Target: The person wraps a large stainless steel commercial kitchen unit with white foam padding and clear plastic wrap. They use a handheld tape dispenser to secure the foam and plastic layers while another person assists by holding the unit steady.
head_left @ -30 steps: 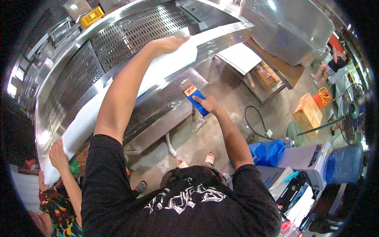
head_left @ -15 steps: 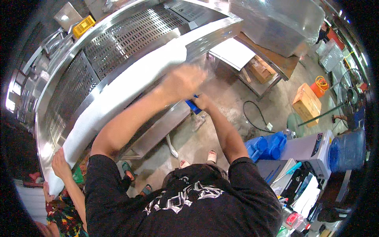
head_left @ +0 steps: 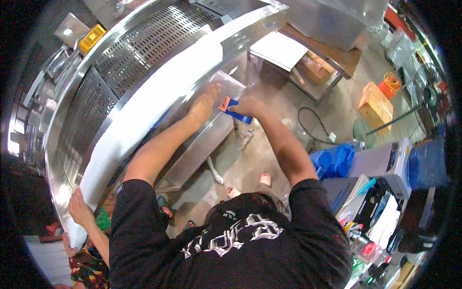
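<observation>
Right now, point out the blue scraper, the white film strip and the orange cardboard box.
blue scraper (head_left: 236,111), head view, on its blue blade beside the right hand.
white film strip (head_left: 144,111), head view, mid-length of the strip.
orange cardboard box (head_left: 374,103), head view, on its top face.

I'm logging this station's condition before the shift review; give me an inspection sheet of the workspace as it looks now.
Surface: long stainless steel unit with perforated panels.
Job's things: white protective film along the front edge; blue scraper.
Clutter: cardboard boxes, blue bags, yellow crate.
Grips: left hand flat on the steel; right hand holds the scraper.
Cables: black cable looped on the floor.
Surroundings: another person's hand on the film's far end.
</observation>
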Motion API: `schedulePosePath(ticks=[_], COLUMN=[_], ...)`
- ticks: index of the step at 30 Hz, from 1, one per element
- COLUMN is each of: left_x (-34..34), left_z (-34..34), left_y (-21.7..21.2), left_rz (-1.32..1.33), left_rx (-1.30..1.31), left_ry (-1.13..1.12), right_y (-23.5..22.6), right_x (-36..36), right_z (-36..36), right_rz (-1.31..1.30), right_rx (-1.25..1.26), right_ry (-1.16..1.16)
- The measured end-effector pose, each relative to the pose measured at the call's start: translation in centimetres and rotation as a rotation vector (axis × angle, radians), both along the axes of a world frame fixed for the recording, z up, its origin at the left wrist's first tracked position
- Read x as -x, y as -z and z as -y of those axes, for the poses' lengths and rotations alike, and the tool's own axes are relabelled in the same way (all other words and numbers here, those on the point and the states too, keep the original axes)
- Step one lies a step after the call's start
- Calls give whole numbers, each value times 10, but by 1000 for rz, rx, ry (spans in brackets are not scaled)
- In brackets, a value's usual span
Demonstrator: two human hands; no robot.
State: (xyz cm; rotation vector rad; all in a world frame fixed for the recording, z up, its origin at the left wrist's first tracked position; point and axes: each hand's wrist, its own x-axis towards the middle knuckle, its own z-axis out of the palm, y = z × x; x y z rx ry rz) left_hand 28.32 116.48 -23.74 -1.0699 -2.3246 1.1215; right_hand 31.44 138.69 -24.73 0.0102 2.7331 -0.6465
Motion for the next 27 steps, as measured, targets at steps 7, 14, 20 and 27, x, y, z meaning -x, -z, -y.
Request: schedulePosePath(ticks=[7, 14, 20, 27], left_x=[2, 15, -1, -26], left_z=[5, 18, 28, 10], left_y=[-26, -3, 25, 10], left_rz=[319, 342, 386, 464], left_rx=[-138, -274, -429, -522], left_ry=[-104, 76, -124, -720], right_y=[-23, 61, 103, 138], right_x=[-19, -52, -42, 12], right_z=[-20, -73, -75, -136], right_rz=[-27, 191, 347, 1007], right_rx=[155, 889, 1158, 1334], right_ry=[-52, 30, -81, -365])
